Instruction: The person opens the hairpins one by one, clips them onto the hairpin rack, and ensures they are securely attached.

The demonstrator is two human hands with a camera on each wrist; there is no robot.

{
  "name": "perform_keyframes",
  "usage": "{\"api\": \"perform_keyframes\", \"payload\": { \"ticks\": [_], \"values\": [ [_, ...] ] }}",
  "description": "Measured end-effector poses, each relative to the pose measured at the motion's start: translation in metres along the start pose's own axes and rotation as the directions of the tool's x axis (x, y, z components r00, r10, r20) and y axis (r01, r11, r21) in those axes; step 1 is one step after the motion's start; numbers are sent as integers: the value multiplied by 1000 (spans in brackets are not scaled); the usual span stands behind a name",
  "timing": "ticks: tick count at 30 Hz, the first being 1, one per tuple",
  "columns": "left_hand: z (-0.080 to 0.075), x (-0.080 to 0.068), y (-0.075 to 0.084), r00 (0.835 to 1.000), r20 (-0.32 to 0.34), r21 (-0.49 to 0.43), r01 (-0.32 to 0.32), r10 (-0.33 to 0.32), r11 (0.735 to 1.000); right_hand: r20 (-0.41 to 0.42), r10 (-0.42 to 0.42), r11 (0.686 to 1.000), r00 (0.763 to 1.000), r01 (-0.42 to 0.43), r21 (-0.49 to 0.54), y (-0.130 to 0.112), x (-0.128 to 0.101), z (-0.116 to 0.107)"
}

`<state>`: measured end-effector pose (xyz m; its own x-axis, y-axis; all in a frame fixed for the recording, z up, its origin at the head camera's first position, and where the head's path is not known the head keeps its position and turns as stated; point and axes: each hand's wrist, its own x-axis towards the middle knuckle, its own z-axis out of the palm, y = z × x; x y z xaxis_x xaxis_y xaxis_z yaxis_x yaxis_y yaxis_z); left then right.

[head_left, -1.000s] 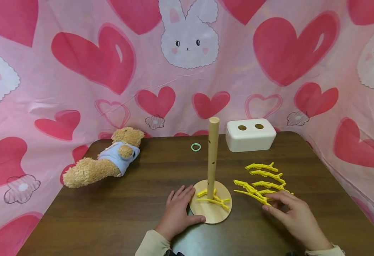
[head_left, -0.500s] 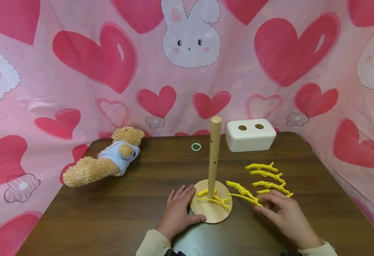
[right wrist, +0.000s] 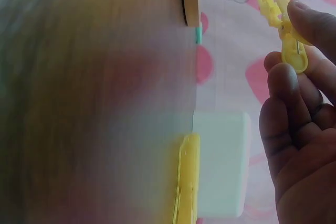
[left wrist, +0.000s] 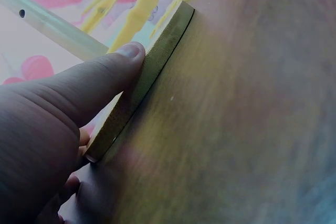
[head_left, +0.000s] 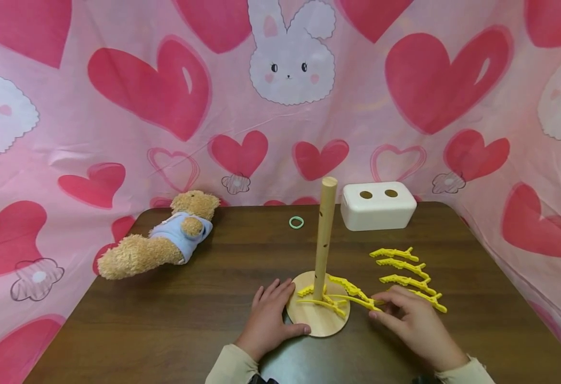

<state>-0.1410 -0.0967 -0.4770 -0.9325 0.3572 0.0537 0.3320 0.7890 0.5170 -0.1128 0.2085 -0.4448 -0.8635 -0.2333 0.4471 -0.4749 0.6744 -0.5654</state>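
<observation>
A wooden stand has a round base [head_left: 319, 326] and an upright pole [head_left: 325, 234] with small dark holes. My left hand [head_left: 268, 322] holds the base by its left side, thumb on the near rim [left wrist: 123, 56]. An opened yellow hair clip [head_left: 333, 305] is at the foot of the pole, its two arms passing on either side. My right hand [head_left: 412, 325] pinches a second yellow hair clip [right wrist: 294, 56] by its tail end, between thumb and fingers. That clip's jaws are spread and point left; in the head view their tips overlap the base's right side.
Several yellow hair clips [head_left: 402, 265] lie in a row right of the stand, beyond my right hand. A white box [head_left: 378, 213] with two round holes stands at the back. Near it lies a green ring [head_left: 297, 222]. A teddy bear [head_left: 181, 234] lies back left.
My right hand has moved left with the pinched hair clip, from beside the row of clips to the right side of the stand. My left hand has stayed at the base.
</observation>
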Motion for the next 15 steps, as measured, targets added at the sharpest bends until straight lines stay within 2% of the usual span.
{"api": "perform_keyframes", "payload": {
  "ticks": [7,15],
  "values": [
    [1,0,-1,1000,2,1,-1,1,1000,26,-13,1000,1000,12,21,-4,5,8],
    [0,0,-1,1000,-7,2,-3,3,1000,74,43,999,996,-45,24,-10,11,13]
  ]
}}
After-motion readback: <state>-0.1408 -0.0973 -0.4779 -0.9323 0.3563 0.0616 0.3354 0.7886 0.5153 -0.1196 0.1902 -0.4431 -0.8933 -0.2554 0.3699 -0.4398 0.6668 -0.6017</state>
